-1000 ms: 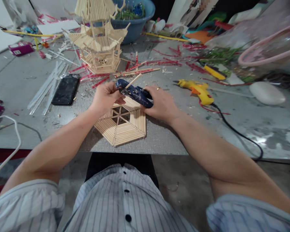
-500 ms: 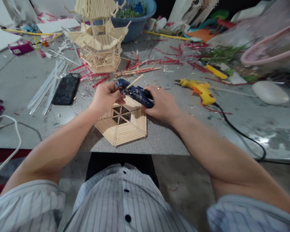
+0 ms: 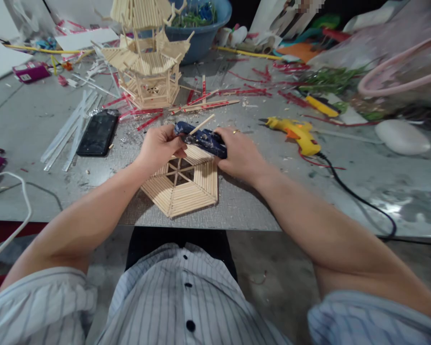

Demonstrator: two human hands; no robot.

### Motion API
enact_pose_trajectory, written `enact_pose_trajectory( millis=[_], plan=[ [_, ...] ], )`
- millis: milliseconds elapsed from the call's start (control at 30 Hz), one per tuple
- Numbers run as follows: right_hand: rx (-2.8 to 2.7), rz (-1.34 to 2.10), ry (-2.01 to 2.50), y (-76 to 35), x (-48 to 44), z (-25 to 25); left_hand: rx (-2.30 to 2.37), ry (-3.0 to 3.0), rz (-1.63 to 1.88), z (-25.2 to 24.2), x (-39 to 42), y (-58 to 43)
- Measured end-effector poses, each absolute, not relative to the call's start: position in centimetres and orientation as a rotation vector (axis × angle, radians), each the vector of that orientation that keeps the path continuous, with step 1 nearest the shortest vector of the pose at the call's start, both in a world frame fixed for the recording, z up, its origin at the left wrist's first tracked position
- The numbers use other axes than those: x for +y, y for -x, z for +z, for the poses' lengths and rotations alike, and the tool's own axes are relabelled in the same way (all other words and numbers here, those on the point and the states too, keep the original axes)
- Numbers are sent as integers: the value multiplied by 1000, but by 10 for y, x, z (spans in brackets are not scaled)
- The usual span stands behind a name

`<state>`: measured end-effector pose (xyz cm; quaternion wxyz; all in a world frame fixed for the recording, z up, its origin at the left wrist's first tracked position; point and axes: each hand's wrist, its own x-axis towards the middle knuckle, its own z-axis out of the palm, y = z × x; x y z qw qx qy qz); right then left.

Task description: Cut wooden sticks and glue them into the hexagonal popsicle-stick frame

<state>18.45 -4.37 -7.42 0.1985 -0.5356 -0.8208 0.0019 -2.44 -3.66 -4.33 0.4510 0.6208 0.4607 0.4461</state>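
At the near edge of the grey table [image 3: 28, 124], close to the person's chest, I see both hands meeting over a flat hexagonal panel [image 3: 187, 189] of glued wooden sticks. The right hand [image 3: 239, 152] is curled shut around the rear of a dark blue cutter [image 3: 203, 138], which lies slanted across its fingers, nose toward the left. The left hand [image 3: 160, 143] has thumb and fingertips pinched closed on that nose; I cannot tell whether they also press the thin wooden stick [image 3: 202, 123] that pokes up and to the right out of the tool's head. The cutter sits just above the panel's far edge. I count one cutter, one stick in it, one panel, one yellow glue gun [image 3: 294, 132] to the right, one black phone [image 3: 98, 132] to the left and one stick pagoda [image 3: 147, 62] behind. The cutter is stubby, navy, with pale scuffs.
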Motion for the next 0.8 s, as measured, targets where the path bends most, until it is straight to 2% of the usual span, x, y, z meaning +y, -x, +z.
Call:
enact_pose_trajectory(
  millis=[567,800],
  plan=[
    [-2221,40,1564,-180,-47,-73,1077,-1464,1106,-38,-39,21],
    [-2212,52,1720,-176,-50,-63,1157,-1534,1129,-39,-36,23]
  ],
)
